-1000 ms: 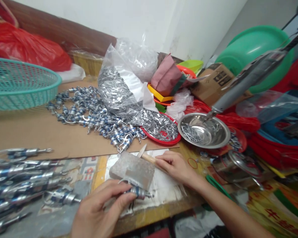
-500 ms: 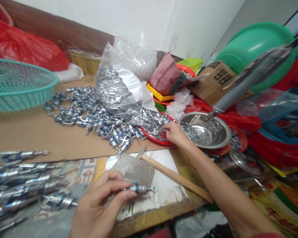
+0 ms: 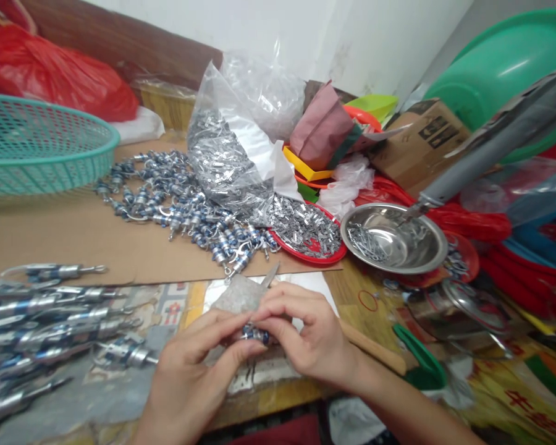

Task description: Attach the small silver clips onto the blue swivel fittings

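Note:
My left hand (image 3: 188, 368) pinches a small silver-and-blue metal cylinder fitting (image 3: 254, 334) between thumb and fingers. Closed against the fitting's upper side are the fingertips of my right hand (image 3: 312, 330); whatever they hold is hidden. Both hands are over a flat metal block (image 3: 238, 295) on white paper. Beneath my right hand lies a hammer, its wooden handle (image 3: 375, 347) sticking out to the right. Beyond, a red plate (image 3: 339, 252) carries many small flat metal clips (image 3: 303, 225). A heap of similar silver-and-blue fittings (image 3: 189, 213) lies on the cardboard (image 3: 50, 238).
Longer fittings (image 3: 60, 337) lie in rows at the left. A turquoise basket (image 3: 50, 170) stands behind them. A clear bag of clips (image 3: 227, 157) leans at the back. To the right are a steel bowl (image 3: 417, 253) with metal pins and a slanting grey tool arm (image 3: 486, 145).
My right hand has come back from the clips on the red plate to the fitting in my left hand. The view has shifted slightly.

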The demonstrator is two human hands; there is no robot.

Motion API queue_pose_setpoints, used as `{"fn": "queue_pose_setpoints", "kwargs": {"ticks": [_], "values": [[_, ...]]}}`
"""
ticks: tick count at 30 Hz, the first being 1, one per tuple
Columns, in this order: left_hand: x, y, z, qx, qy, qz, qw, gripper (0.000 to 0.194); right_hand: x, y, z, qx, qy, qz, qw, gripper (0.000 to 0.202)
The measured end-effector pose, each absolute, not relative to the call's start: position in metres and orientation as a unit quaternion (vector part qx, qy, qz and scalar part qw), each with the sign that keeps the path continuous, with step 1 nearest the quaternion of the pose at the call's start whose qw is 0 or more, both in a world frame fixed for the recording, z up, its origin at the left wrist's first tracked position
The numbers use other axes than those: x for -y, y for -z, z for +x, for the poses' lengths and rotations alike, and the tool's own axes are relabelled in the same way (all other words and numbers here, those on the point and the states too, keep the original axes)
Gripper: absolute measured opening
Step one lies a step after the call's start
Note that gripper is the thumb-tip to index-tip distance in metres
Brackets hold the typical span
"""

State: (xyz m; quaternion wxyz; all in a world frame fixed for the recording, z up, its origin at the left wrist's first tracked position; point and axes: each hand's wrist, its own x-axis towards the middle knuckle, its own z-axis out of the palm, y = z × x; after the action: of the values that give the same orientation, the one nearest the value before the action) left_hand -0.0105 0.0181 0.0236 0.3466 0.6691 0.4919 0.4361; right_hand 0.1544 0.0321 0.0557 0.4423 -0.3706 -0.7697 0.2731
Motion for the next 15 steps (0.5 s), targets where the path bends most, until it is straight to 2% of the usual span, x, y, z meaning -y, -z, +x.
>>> {"fn": "queue_pose_setpoints", "kwargs": {"ticks": [12,15], "values": [[-0.011,-0.025,0.000,-0.456,-0.520,0.635,0.344,0.021,-0.018,-0.051,0.155,0.695,-0.315,-0.454,0.459,0.006],[-0.012,-0.026,-0.002,-0.465,-0.506,0.638,0.348,0.020,-0.018,-0.051,0.155,0.678,-0.340,-0.455,0.466,0.005]]}}
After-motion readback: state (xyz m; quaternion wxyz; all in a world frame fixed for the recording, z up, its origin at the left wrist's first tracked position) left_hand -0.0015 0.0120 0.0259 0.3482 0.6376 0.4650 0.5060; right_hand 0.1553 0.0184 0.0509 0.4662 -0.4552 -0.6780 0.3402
